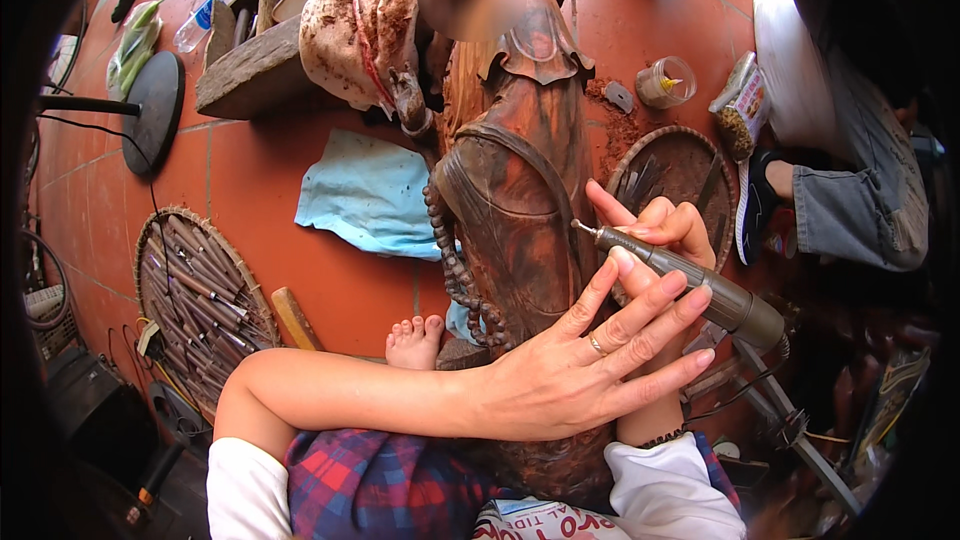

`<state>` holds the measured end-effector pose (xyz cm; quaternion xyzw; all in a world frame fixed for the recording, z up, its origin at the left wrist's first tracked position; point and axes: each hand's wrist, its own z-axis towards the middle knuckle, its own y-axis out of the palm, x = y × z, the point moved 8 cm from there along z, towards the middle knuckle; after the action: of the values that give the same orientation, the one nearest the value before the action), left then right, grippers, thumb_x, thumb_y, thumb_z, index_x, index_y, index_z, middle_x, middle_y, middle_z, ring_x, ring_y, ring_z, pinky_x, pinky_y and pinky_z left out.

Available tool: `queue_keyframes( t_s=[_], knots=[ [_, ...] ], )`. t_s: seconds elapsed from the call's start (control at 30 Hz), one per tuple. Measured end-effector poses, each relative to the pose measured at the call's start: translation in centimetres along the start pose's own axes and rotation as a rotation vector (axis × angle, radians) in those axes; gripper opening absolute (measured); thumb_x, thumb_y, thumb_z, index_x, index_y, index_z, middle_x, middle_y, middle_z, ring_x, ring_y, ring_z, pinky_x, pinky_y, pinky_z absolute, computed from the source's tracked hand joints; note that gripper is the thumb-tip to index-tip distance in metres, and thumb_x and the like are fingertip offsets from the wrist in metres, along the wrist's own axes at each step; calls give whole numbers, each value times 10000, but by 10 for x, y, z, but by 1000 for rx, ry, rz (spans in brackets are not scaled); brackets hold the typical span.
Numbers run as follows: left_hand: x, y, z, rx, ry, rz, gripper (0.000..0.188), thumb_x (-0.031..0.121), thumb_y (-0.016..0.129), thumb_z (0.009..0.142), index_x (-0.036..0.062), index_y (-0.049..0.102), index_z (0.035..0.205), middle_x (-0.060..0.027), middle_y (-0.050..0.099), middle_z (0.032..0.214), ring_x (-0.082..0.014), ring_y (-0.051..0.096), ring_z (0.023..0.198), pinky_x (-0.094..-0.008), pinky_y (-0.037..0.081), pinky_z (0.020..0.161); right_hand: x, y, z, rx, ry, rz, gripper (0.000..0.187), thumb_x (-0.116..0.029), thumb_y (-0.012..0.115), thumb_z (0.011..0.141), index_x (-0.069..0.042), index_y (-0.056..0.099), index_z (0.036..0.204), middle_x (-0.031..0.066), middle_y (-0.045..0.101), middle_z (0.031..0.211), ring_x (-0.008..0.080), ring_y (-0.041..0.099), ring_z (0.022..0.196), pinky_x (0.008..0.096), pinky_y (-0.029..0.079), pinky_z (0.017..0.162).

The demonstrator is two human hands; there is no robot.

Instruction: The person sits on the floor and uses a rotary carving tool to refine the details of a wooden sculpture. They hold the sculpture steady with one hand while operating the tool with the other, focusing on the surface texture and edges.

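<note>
My right hand (672, 228) grips an olive-grey handheld rotary tool (735, 302) with a small round-tipped metal bit pointing up-left, close beside the carving. My left arm crosses in front of me. My left hand (585, 360), wearing a ring, has its fingers stretched out and spread over the right hand and the tool's body; whether it touches the tool I cannot tell. A large reddish-brown carved wooden figure (512, 175) lies lengthwise before me, showing robe folds and a carved string of beads (448, 240) down its left side. Its upper end is partly blurred.
At left, a round basket (262, 285) holds many wood-handled carving tools. A light-blue cloth (365, 192) lies beside the figure. A wooden box (250, 70) and round black stand base (160, 110) sit farther off. At right are a woven tray (625, 165), a jar (668, 85) and another person's leg (850, 210).
</note>
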<state>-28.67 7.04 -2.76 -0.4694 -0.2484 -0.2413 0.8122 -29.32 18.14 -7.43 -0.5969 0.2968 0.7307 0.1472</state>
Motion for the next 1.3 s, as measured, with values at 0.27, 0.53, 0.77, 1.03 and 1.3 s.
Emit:
queue_keyframes(
  t_s=[0.27, 0.53, 0.77, 1.03, 1.3],
  knots=[
    [1, 1, 1, -2, 8, -6, 543, 209, 538, 859, 203, 515, 1402, -183, 416, 1492, -355, 371, 1404, -589, 304, 1118, -4, 0, 1, 13, -7, -9, 230, 109, 671, 803, -36, 497, 844, 18, 463, 749, 101, 518, 684, 601, 450, 1029],
    [1, 2, -1, -11, 11, 1, 536, 215, 499, 878, 164, 490, 1412, -185, 389, 1509, -350, 338, 1424, -581, 277, 1130, -4, 1, 1, 7, -22, -26, 230, 100, 666, 804, -35, 481, 825, 14, 451, 740, 99, 515, 665, 597, 448, 1032],
    [3, 4, -4, -7, 27, -12, 535, 232, 444, 906, 92, 451, 1423, -193, 341, 1538, -327, 312, 1445, -551, 239, 1149, -6, 3, -1, -66, -15, -81, 195, 81, 613, 791, -50, 481, 852, 23, 425, 773, 104, 498, 707, 651, 394, 1053],
    [6, 7, -4, -44, 30, 8, 540, 231, 518, 867, 196, 507, 1405, -158, 417, 1496, -352, 357, 1406, -584, 329, 1109, -2, -5, -3, -69, -3, -64, 203, 54, 646, 783, -47, 477, 829, 33, 435, 766, 114, 507, 699, 646, 420, 1037],
    [11, 9, -5, -75, 43, 25, 554, 232, 518, 873, 195, 483, 1425, -156, 386, 1518, -360, 317, 1430, -565, 292, 1136, -2, -9, 1, -98, -31, 46, 208, 55, 670, 753, -42, 489, 786, 29, 443, 736, 105, 498, 672, 669, 420, 1024]
  ],
)
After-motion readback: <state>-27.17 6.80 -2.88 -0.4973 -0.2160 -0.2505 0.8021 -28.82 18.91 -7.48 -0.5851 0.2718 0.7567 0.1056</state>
